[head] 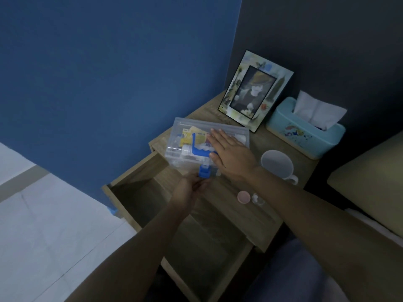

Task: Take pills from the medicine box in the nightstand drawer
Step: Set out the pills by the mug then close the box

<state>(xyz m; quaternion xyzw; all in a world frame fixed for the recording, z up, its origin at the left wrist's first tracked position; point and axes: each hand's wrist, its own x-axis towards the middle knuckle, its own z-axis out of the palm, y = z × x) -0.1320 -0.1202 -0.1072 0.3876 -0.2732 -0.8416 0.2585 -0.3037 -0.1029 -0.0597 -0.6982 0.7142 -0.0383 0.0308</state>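
Note:
A clear plastic medicine box [187, 131] with a blue handle and a blue front latch [204, 171] stands on the wooden nightstand [261, 214], at its left edge. My right hand [231, 153] lies flat on the closed lid, fingers spread. My left hand [192, 188] pinches the blue latch at the box's front. Packets and a white bottle show through the lid. The drawer [139, 192] below is pulled out and looks empty. A pink cap [243, 197] and a small clear container with white pills [257, 199] sit on the nightstand top near my right forearm.
A grey mug [278, 165] stands right of the box. Behind it are a teal tissue box [305, 136] and a framed photo [255, 90]. A blue wall is to the left, a dark wall behind, a bed with a pillow [370, 182] at the right.

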